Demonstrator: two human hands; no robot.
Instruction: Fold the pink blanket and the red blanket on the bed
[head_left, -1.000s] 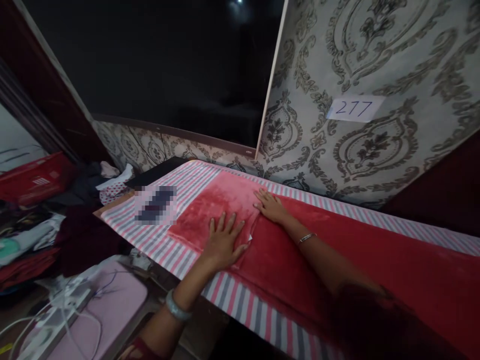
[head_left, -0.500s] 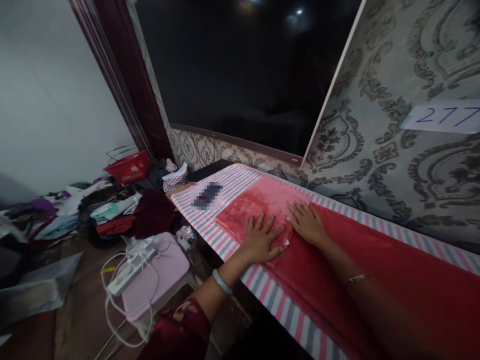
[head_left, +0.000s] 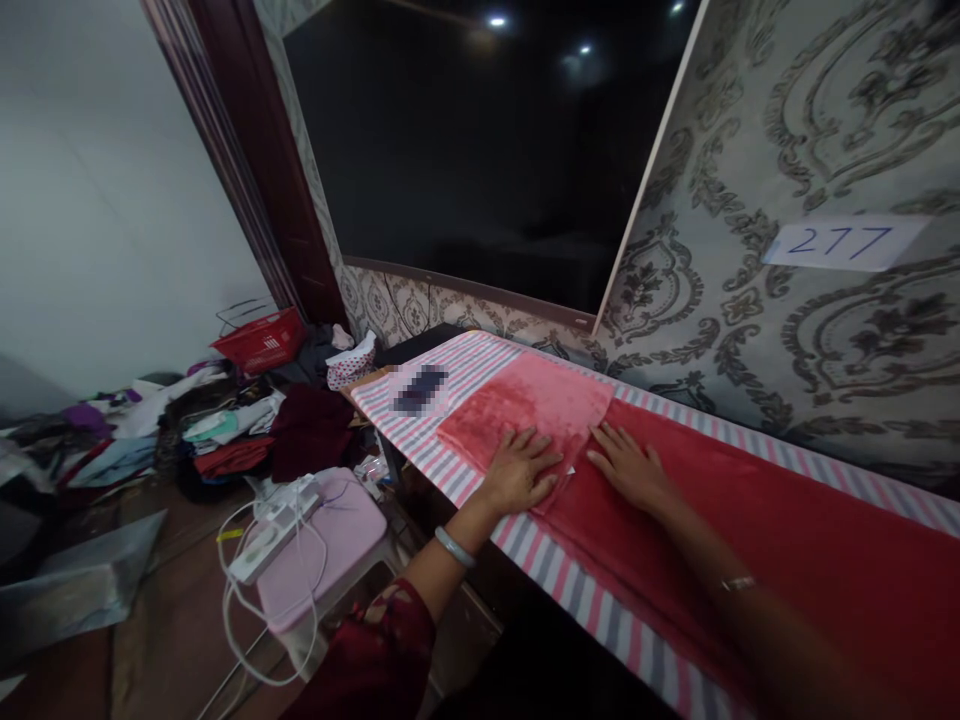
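Note:
A long red plush cloth (head_left: 720, 520) lies along a striped ironing-board-like surface (head_left: 480, 352). Its far end is a lighter, pinkish-red section (head_left: 551, 390), which looks folded over; a tiny white tag shows near its edge. My left hand (head_left: 519, 470) rests flat on the near side of the lighter section, fingers spread. Just right of the line where the lighter section meets the darker red, my right hand (head_left: 630, 465) lies flat with its fingers stretched out. Neither hand grips anything.
A blurred dark item (head_left: 420, 390) lies on the far striped end. Left of the board, a pink stool (head_left: 352, 520) holds a white power strip (head_left: 274, 530) with loose cables. Clothes (head_left: 307, 430) and a red basket (head_left: 262, 340) are piled behind. A large screen (head_left: 480, 150) hangs behind the board.
My right hand has slid slightly right and down, off the lighter section onto the darker red. My left hand stays on the lighter section. The view has shifted a little to the right.

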